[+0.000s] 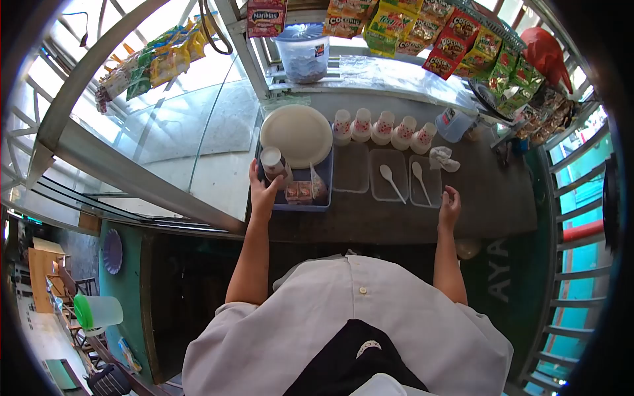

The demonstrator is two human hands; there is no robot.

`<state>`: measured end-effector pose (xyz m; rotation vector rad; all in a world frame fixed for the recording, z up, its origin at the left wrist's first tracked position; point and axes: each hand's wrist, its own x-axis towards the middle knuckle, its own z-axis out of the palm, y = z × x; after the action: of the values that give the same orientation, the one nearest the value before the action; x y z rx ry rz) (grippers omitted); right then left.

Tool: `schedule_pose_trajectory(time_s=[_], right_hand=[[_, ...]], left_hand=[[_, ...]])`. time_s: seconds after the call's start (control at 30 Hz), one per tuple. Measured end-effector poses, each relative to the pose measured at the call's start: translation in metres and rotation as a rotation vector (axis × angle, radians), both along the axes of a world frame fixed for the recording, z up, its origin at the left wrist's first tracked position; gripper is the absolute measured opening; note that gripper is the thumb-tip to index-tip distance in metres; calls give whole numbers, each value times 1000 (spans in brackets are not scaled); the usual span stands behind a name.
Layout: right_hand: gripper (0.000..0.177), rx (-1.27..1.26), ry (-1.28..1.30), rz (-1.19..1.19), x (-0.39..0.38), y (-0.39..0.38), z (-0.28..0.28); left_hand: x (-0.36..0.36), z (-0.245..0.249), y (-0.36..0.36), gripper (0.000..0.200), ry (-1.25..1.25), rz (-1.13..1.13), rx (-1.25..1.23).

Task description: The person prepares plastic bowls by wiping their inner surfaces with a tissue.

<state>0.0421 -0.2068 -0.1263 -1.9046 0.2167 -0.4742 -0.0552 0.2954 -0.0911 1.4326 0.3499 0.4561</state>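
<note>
My left hand [267,187] is closed around a small jar with a white lid [271,157], over the left part of a blue tray [302,207]. Beside it in the tray are small pink boxes [299,192] and a clear plastic bag [318,185]. A round cream lid [296,135] covers the tray's back part. My right hand [450,206] hovers by the right edge of a clear container [424,191], its fingers slightly curled and apart, holding nothing. White spoons [392,183] lie in two of the clear containers.
Stacked patterned cups [383,127] stand in a row behind the containers. Crumpled white tissue [444,159] and a clear tub [454,124] are at the right. A glass case [165,145] borders the left side. Sachets [396,26] hang overhead.
</note>
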Motion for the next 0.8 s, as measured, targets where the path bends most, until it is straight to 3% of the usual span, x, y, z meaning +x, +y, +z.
schedule_pose_trajectory(time_s=[0.07,0.17,0.23,0.3,0.4,0.5,0.57,0.6,0.7,0.77,0.8], right_hand=[[21,119,9,6,-13,6,-3],[22,103,65,22,-26,17,3],[22,109,48,22,-28,25,8],[22,111,35,31,-29,33,13],[21,198,-11,67,-28,50,25],[20,176,11,111,-32,72,47],[18,240,53,203,-38,89,62],[18,241,59,204,-41,99,69],[23,313,72,496,-50,132,101],[38,395,88,778,-58,159,133],[49,430,87,940,-62,171,148]], left_hand=[[3,9,-2,98,38,-53,-12],[20,4,2,99,61,-89,-24],[30,3,5,93,255,-81,-181],[42,-18,14,85,274,-77,-147],[40,-15,6,69,150,27,-160],[24,17,-10,63,1,33,-251],[11,43,-20,58,32,39,-211],[6,53,-24,55,-58,-43,-308],[-10,79,-42,47,-214,-207,-474],[-25,107,-58,50,-259,-454,-903],[-32,115,-63,50,-258,-458,-905]])
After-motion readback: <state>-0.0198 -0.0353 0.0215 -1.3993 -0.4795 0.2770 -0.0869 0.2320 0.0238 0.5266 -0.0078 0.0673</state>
